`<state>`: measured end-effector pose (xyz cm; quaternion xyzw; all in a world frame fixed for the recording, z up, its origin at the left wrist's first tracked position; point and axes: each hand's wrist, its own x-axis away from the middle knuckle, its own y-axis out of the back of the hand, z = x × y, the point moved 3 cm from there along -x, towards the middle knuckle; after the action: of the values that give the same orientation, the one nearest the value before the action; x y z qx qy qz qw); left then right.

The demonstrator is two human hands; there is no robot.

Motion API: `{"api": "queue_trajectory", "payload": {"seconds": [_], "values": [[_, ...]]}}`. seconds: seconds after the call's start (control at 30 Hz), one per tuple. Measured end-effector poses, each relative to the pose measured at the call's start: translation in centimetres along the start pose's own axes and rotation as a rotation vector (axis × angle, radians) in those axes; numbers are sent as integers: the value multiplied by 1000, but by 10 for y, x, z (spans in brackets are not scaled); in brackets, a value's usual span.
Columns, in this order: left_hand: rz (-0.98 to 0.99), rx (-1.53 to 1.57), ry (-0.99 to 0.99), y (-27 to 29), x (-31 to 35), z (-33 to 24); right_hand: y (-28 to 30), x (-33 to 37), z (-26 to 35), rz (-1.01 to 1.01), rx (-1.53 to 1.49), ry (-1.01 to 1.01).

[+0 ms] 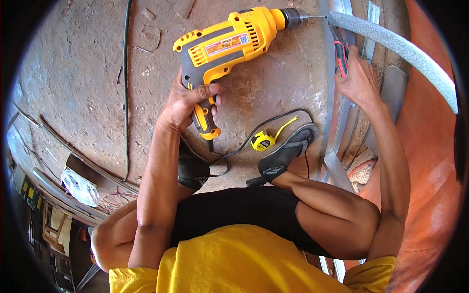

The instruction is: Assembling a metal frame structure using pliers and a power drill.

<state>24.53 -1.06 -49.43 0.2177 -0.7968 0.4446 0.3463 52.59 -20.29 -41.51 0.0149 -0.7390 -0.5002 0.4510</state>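
Note:
My left hand (188, 100) is wrapped round the handle of a yellow and black power drill (227, 44), thumb near the trigger. The drill points right, and the tip of its thin bit (317, 17) meets or nearly meets the end of a curved grey metal strip (400, 43); actual contact is too small to tell. My right hand (359, 78) is closed on red and black handled pliers (340, 56), whose jaws are at that same strip end. From the drill's base a black cord (254, 133) runs across the floor between my feet.
A yellow tape measure (263, 141), its blade partly out, lies beside my right sandal (288, 151). Metal channels (337, 171) lie at the right, next to an orange sheet (425, 195). A dark cable (125, 88) crosses the floor at left, near a clear plastic bag (80, 188).

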Motion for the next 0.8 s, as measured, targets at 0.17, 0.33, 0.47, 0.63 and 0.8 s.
{"api": "queue_trajectory", "payload": {"seconds": [0.17,0.33,0.47,0.63,0.8], "values": [[-17,-51,-9,-3,1,3,0,-1,1,-2,4,13],[-29,-121,-65,-1,-2,2,1,0,0,15,-42,7],[-22,-60,-12,-3,0,1,0,-1,1,6,-2,10],[-29,-153,-118,-6,-2,-1,1,0,0,4,-23,24],[-40,-193,-94,1,-4,0,1,1,2,11,2,11]]}}
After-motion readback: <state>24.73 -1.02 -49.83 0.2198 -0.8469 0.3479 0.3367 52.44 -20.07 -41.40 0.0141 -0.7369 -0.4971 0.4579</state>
